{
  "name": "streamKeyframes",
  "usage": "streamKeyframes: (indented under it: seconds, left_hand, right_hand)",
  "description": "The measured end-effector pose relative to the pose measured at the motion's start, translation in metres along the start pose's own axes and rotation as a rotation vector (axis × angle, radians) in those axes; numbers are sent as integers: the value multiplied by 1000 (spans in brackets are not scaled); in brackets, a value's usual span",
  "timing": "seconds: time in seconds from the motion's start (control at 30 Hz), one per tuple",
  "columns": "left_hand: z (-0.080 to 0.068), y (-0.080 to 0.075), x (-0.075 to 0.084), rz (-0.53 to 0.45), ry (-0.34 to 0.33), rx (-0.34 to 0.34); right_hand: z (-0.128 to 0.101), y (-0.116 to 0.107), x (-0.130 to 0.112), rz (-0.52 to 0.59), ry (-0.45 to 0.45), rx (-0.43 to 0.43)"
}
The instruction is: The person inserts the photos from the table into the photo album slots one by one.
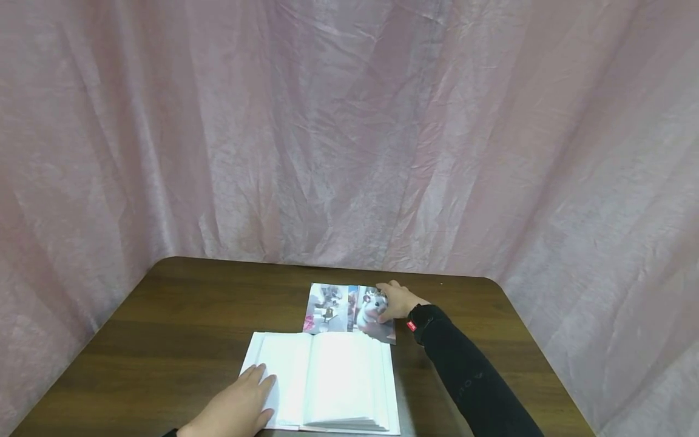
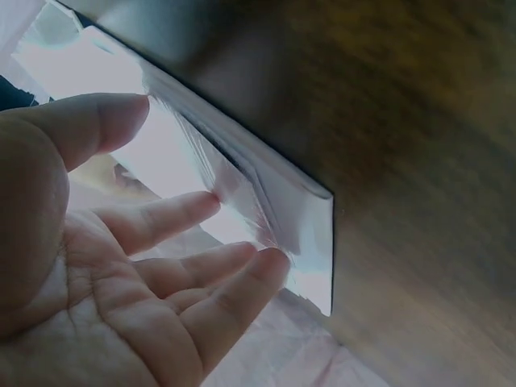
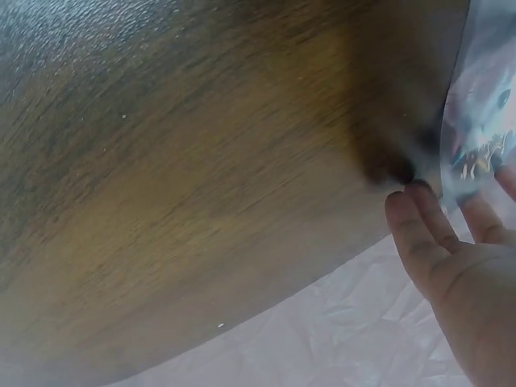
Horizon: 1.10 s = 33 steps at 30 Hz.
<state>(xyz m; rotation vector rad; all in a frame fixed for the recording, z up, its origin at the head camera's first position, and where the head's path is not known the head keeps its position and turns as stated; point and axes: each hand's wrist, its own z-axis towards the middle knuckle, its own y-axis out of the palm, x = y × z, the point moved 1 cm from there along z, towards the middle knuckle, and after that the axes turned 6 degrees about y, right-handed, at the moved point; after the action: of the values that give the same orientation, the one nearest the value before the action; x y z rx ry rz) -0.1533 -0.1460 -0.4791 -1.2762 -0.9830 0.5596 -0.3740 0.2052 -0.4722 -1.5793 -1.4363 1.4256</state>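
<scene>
Head view: an open album (image 1: 327,379) w/ blank white pages lay near the front edge of the dark wood table (image 1: 180,321). The left hand (image 1: 240,406) rested flat on the album's left page, fingers straight, gripping nothing; prob. it was there to keep the pages from flipping shut. Just behind the album sat a small stack of photos (image 1: 341,309), touching or nearly touching its far edge. The right hand (image 1: 398,301) lay on the photos' right end, fingers extended onto the top print (an animal pic, details too small), likely to slide or lift one off. Whether any finger pinched an edge couldn't be told here. Black sleeve (image 1: 469,376) w/ a small red tag at the cuff; its lettering was unreadable. Pink wrinkled curtain (image 1: 349,133) behind.

Left wrist view: left hand (image 2: 121,266) was open, fingertips (image 2: 270,262) pressing the glossy page edges of the album (image 2: 266,210).

Right wrist view: right hand (image 3: 463,274) had relaxed, straight fingers (image 3: 407,218) touching the edge of a photo (image 3: 484,105); no pinch visible. No legible writing anywhere.
</scene>
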Motion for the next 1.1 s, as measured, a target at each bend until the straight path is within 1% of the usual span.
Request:
streamKeyframes:
  seconds: [0.13,0.23,0.47,0.6,0.73,0.83,1.0,1.1]
  left_hand:
    - [0,2,3,-2,33,16]
    - [2,3,4,-3,51,10]
    - [6,7,4,27,53,-46]
    - [6,9,4,39,63,-54]
    - [7,9,5,28,39,-80]
    - [8,9,6,36,42,-97]
    - [7,9,7,62,94,-82]
    - [6,9,7,73,111,-76]
  right_hand:
    - [1,0,-1,19,3,30]
    - [0,0,-2,39,-3,50]
    - [-3,0,-2,33,-41,116]
    - [-4,-2,-3,61,-52,186]
    - [-6,-5,-5,75,-64,284]
    - [-7,-8,-6,88,-64,345]
    - [-9,-15,-8,143,-64,404]
    - [-10,-18,-9,181,-52,406]
